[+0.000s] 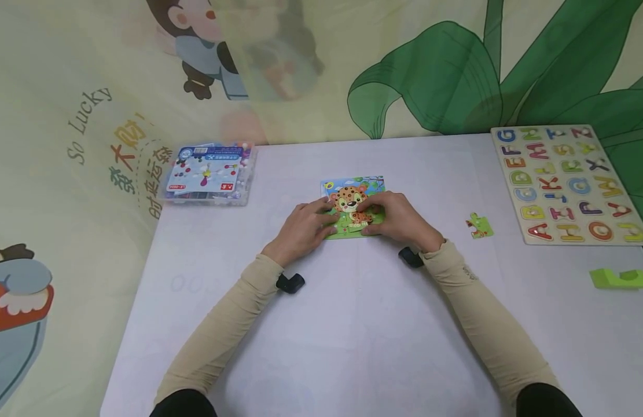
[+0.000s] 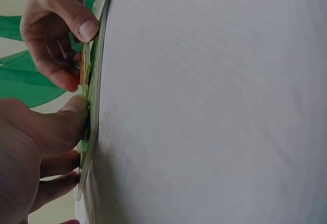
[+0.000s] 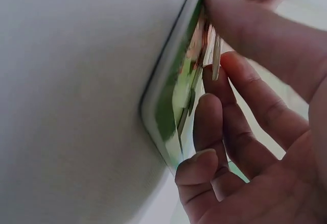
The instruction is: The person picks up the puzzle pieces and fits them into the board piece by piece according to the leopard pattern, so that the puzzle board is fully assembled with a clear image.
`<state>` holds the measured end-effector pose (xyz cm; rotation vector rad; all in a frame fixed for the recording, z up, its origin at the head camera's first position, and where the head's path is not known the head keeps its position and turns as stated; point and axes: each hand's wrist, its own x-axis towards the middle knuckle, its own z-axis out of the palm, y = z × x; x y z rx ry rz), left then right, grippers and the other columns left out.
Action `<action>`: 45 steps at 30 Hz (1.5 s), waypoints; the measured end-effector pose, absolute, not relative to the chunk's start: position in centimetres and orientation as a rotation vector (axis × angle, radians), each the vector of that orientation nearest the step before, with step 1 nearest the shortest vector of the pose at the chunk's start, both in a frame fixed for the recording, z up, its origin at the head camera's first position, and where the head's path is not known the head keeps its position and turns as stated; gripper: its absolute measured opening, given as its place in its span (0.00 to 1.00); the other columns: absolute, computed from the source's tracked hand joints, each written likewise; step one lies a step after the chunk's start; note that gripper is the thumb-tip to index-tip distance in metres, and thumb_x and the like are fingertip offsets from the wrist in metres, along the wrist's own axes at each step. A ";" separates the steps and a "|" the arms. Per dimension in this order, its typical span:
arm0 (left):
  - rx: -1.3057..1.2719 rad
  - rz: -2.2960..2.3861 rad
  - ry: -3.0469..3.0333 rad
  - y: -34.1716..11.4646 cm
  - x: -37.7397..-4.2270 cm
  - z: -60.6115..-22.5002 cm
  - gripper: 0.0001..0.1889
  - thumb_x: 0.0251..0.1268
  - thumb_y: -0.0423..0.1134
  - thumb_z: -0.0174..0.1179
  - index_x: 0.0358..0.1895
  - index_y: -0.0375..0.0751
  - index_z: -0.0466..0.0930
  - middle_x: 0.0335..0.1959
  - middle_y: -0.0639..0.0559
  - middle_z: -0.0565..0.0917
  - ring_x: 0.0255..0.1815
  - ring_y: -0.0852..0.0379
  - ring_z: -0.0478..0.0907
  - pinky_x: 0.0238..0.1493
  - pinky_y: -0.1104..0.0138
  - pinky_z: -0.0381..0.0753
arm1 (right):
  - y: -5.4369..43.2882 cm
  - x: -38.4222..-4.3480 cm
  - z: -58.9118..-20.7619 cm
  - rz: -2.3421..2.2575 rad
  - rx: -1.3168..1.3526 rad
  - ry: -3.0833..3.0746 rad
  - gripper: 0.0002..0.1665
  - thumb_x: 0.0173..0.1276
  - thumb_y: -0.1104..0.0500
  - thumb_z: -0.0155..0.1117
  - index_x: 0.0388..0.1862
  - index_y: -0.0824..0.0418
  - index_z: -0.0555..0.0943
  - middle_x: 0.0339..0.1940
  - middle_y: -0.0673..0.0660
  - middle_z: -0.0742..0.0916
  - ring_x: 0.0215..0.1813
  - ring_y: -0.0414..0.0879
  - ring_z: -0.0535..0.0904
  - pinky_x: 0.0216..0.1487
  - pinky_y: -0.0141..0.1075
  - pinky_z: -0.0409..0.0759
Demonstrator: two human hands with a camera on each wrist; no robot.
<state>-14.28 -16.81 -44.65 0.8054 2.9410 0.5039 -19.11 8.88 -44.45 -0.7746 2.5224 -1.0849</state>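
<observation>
A jigsaw puzzle board (image 1: 347,236) with a cartoon leopard picture lies flat on the white table between both hands. My left hand (image 1: 303,227) rests on the board's left side, thumb and fingertips touching its surface. My right hand (image 1: 399,219) is over the right side. There, thumb and index finger pinch a puzzle piece (image 3: 217,55), tilted up from the board in the right wrist view; its picture is mostly hidden. In the left wrist view, the board (image 2: 97,101) appears edge-on. Apart from the board, a loose green puzzle piece (image 1: 480,226) lies farther right.
A clear plastic box (image 1: 209,174) with a blue label stands at the table's back left. At the back right lies a wooden alphabet board (image 1: 566,185). Near the right edge sits a green notched block (image 1: 619,279). A printed cloth backdrop rises behind the table.
</observation>
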 end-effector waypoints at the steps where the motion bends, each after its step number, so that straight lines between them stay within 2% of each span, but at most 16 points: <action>1: 0.819 0.489 2.953 -16.8 -14.3 -44.6 0.19 0.75 0.46 0.67 0.63 0.44 0.88 0.72 0.43 0.80 0.80 0.45 0.70 0.74 0.45 0.74 | 8.8 -19.1 -44.4 -1.082 -0.770 2.523 0.29 0.55 0.62 0.88 0.57 0.63 0.89 0.56 0.61 0.90 0.60 0.58 0.82 0.66 0.54 0.78; 8: 1.015 0.349 3.066 -16.2 -14.3 -44.5 0.19 0.69 0.40 0.72 0.62 0.46 0.88 0.71 0.41 0.80 0.75 0.45 0.76 0.70 0.46 0.78 | 8.9 -19.1 -44.3 -1.076 -0.771 2.549 0.27 0.56 0.60 0.87 0.54 0.62 0.89 0.52 0.60 0.91 0.53 0.54 0.83 0.58 0.50 0.80; 15: 1.230 0.122 3.020 -15.5 -14.0 -44.5 0.22 0.70 0.28 0.65 0.63 0.53 0.88 0.67 0.48 0.84 0.73 0.46 0.78 0.67 0.49 0.79 | 8.9 -18.9 -44.5 -1.099 -0.756 2.559 0.19 0.61 0.61 0.84 0.50 0.63 0.89 0.46 0.58 0.91 0.45 0.51 0.83 0.50 0.43 0.80; 19: 1.216 0.076 2.985 -15.2 -13.7 -44.4 0.21 0.71 0.28 0.65 0.64 0.50 0.88 0.69 0.50 0.84 0.73 0.47 0.78 0.68 0.50 0.79 | 8.8 -18.8 -44.8 -1.107 -0.762 2.571 0.17 0.61 0.62 0.83 0.48 0.64 0.89 0.44 0.58 0.91 0.44 0.51 0.83 0.49 0.43 0.80; 24: 1.172 0.086 2.954 -14.9 -13.4 -44.3 0.24 0.70 0.26 0.64 0.67 0.44 0.84 0.72 0.46 0.81 0.74 0.45 0.77 0.67 0.50 0.81 | 8.8 -18.8 -45.0 -1.094 -0.772 2.601 0.16 0.62 0.62 0.83 0.48 0.64 0.89 0.44 0.59 0.91 0.44 0.51 0.83 0.49 0.44 0.81; 28: 1.148 0.108 2.943 -14.7 -13.1 -44.3 0.24 0.68 0.25 0.65 0.67 0.42 0.84 0.71 0.45 0.82 0.75 0.43 0.76 0.67 0.49 0.82 | 8.8 -18.8 -44.9 -1.085 -0.775 2.602 0.17 0.62 0.62 0.83 0.48 0.64 0.88 0.45 0.59 0.91 0.45 0.52 0.84 0.50 0.45 0.82; 38: 1.122 0.251 2.915 -14.9 -13.2 -44.4 0.22 0.70 0.25 0.61 0.65 0.44 0.86 0.69 0.45 0.83 0.75 0.42 0.76 0.68 0.47 0.81 | 9.0 -18.8 -45.2 -1.099 -0.749 2.582 0.18 0.61 0.61 0.83 0.48 0.64 0.88 0.43 0.58 0.90 0.45 0.51 0.84 0.51 0.45 0.82; 45: 1.072 0.357 2.888 -15.4 -13.1 -44.6 0.21 0.74 0.27 0.62 0.67 0.43 0.85 0.72 0.45 0.80 0.77 0.44 0.74 0.74 0.48 0.77 | 8.8 -18.8 -44.9 -1.109 -0.744 2.577 0.16 0.62 0.62 0.82 0.47 0.63 0.89 0.42 0.58 0.90 0.45 0.52 0.84 0.50 0.44 0.82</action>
